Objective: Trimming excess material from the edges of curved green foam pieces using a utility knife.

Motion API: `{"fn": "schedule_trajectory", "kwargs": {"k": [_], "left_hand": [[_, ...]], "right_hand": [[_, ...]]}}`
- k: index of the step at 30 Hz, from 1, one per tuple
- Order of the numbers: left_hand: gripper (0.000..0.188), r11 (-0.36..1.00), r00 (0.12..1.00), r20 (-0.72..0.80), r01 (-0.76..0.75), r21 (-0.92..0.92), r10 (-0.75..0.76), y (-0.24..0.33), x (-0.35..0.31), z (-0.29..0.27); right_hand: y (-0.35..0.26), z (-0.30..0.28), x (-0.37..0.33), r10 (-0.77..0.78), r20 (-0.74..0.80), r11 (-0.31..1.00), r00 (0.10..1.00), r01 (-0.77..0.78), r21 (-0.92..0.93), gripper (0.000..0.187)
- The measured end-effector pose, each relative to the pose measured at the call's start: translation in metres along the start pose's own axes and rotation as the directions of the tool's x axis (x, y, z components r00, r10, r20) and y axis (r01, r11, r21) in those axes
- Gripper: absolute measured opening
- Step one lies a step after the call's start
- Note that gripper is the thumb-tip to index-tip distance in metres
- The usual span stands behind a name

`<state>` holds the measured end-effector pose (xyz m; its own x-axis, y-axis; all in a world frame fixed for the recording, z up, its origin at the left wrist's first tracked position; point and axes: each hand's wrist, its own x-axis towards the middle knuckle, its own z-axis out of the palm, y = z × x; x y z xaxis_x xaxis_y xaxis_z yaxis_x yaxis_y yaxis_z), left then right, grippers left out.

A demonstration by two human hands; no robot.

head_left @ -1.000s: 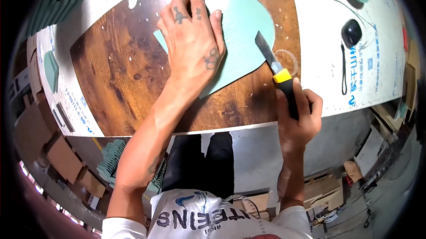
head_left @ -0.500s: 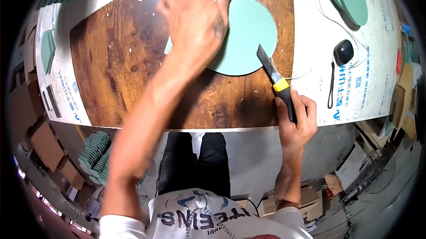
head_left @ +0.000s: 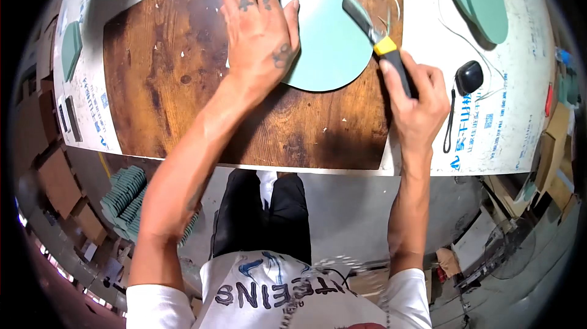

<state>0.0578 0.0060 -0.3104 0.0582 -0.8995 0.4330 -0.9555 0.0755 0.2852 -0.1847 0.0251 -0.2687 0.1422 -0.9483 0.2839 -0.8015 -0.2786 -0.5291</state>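
A pale green rounded sheet point(head_left: 330, 41) lies on the dark wood-grain board point(head_left: 177, 90). My left hand point(head_left: 262, 32) rests palm down over its left part with fingers stretched out, hiding that edge. In my right hand point(head_left: 419, 93) is a utility knife point(head_left: 386, 48) with a black handle and yellow collar. Its dark blade reaches over the upper right edge of the sheet; whether the tip touches is hard to tell. Thin trimmed strips point(head_left: 391, 14) curl on the board beside the blade.
Green rounded pieces point(head_left: 480, 5) sit at the far right. A black pouch-like case point(head_left: 469, 77) with a wrist cord lies right of my hand. Another green piece point(head_left: 71, 51) is at the left. Stacked green pieces point(head_left: 125, 197) stand below the table, with cardboard boxes point(head_left: 58, 185) beyond.
My right hand has carried the knife up along the sheet's right edge. My left hand has settled flatter on the sheet, slightly lower. The view has shifted a little.
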Motion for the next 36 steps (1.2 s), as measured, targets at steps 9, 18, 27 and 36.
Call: {"fn": "schedule_trajectory", "kwargs": {"k": [9,18,27,36], "left_hand": [[0.039,0.968,0.971,0.080,0.212,0.131,-0.224,0.020,0.003,0.006],[0.025,0.986,0.980,0.116,0.155,0.054,-0.160,0.025,0.013,-0.015],[0.027,0.984,0.974,0.172,0.162,-0.074,-0.147,0.021,0.015,-0.018],[0.021,0.992,0.999,0.042,-0.007,-0.125,0.012,0.007,0.011,-0.010]], "right_hand": [[-0.008,-0.025,-0.083,0.041,0.041,0.999,0.998,-0.040,-0.021,0.037],[0.000,-0.013,-0.046,-0.028,0.038,0.998,0.999,0.030,-0.051,0.040],[0.015,-0.008,0.003,-0.141,0.099,0.990,0.985,0.138,0.039,0.034],[0.009,0.018,0.028,-0.180,0.071,0.984,0.981,0.179,0.022,0.033]]}}
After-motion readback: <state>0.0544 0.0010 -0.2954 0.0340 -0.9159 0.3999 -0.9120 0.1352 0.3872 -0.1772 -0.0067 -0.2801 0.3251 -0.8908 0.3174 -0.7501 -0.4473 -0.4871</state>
